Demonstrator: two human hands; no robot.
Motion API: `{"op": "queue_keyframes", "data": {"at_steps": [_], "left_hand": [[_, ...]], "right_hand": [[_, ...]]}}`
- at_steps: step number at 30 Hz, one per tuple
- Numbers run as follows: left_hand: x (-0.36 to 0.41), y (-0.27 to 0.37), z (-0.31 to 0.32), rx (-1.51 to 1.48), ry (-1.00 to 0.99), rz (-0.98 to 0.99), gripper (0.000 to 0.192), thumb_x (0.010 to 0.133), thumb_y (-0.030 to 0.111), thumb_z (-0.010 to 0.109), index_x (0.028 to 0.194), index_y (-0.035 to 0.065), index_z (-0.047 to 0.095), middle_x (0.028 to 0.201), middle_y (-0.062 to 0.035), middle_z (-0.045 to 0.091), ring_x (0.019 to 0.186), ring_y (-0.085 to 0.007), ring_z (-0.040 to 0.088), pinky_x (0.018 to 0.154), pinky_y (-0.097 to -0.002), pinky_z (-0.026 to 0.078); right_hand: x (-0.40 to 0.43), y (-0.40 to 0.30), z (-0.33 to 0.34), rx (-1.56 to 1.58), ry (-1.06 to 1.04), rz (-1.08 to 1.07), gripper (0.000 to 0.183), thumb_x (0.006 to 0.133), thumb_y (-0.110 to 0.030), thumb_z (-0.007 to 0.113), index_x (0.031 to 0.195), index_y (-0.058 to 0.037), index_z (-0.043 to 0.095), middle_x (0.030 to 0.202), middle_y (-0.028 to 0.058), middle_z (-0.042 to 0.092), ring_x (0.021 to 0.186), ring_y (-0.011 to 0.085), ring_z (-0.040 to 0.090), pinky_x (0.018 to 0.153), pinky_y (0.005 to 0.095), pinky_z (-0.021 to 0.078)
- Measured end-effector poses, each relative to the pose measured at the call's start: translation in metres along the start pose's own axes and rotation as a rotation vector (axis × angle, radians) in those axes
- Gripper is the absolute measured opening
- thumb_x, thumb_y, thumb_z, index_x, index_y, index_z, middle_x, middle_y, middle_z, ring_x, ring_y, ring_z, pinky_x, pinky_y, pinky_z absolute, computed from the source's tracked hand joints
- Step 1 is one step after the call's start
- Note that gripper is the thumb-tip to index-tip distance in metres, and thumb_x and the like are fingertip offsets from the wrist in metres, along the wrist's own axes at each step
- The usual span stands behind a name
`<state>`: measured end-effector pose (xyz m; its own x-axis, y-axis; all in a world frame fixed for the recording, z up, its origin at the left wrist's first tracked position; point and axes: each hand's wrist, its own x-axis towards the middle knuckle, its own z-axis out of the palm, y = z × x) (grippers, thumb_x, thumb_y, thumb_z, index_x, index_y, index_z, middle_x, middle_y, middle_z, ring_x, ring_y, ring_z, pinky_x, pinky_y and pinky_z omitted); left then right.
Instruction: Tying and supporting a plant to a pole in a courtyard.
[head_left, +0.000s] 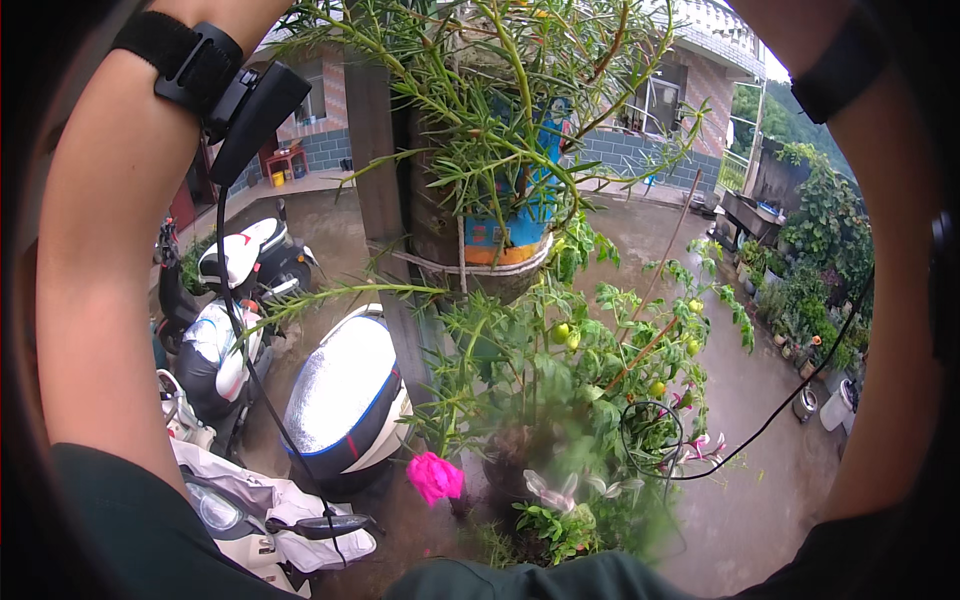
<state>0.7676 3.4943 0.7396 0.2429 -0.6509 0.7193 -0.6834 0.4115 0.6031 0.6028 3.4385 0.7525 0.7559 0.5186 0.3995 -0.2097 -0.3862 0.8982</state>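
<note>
Both forearms reach up along the two sides of the head view, each with a black strap at the wrist, and my left and right hands are out of view past the top edge. Between the arms hangs a plastic container (514, 217) with a blue and orange printed side, tied with cord (480, 268) to a post (382, 180). Thin green stems of a needle-leaved plant (510, 142) spill over it. One stem droops near a bright pink flower (435, 478). Below stand tomato plants (600, 360) with green fruit (561, 333).
Parked scooters (225, 337) stand on the left, one seat under a silvery cover (345, 390). A black cable (780, 412) loops across the plants on the right. Potted plants (810, 307) line the right wall. A house with a red stool (286, 161) lies behind the wet yard.
</note>
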Motion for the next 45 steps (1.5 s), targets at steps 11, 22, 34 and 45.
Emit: {"op": "queue_keyframes", "data": {"at_steps": [11,22,34,45], "left_hand": [[0.007,-0.023,0.005,-0.116,-0.005,0.247,0.009,0.083,0.012,0.066,0.085,0.0026,0.065,0.053,0.0028,0.045,0.042,-0.0066,0.036,0.036,-0.0223,0.026],[-0.017,-0.025,0.010,-0.124,-0.045,0.211,0.018,0.089,0.021,0.056,0.078,0.0070,0.060,0.059,0.0054,0.041,0.049,-0.0040,0.034,0.043,-0.0213,0.029],[-0.009,-0.031,0.006,-0.131,0.037,0.218,0.018,0.087,0.024,0.063,0.089,0.0066,0.067,0.060,0.0083,0.041,0.050,-0.0008,0.034,0.039,-0.0163,0.029],[-0.012,-0.036,0.006,-0.133,0.097,0.328,0.021,0.091,0.023,0.056,0.075,0.0093,0.059,0.059,0.0078,0.041,0.050,-0.0018,0.035,0.041,-0.0187,0.027]], "right_hand": [[-0.003,-0.006,0.009,0.178,0.025,0.099,0.011,0.072,-0.014,0.068,0.081,-0.0084,0.064,0.083,0.0074,0.061,0.089,0.0284,0.057,0.081,0.0404,0.0442],[-0.022,-0.005,0.003,0.338,0.571,0.147,0.015,0.065,-0.007,0.071,0.079,-0.0088,0.064,0.089,0.0088,0.059,0.089,0.0273,0.058,0.077,0.0388,0.0470],[-0.023,-0.054,-0.003,0.131,-0.350,-0.099,0.026,0.083,-0.030,0.062,0.092,-0.0072,0.068,0.088,0.0089,0.063,0.085,0.0252,0.062,0.078,0.0404,0.0479],[-0.010,-0.039,0.002,0.405,-0.343,0.043,0.030,0.076,-0.034,0.067,0.089,-0.0078,0.067,0.079,0.0063,0.065,0.075,0.0220,0.064,0.070,0.0359,0.0491]]}}
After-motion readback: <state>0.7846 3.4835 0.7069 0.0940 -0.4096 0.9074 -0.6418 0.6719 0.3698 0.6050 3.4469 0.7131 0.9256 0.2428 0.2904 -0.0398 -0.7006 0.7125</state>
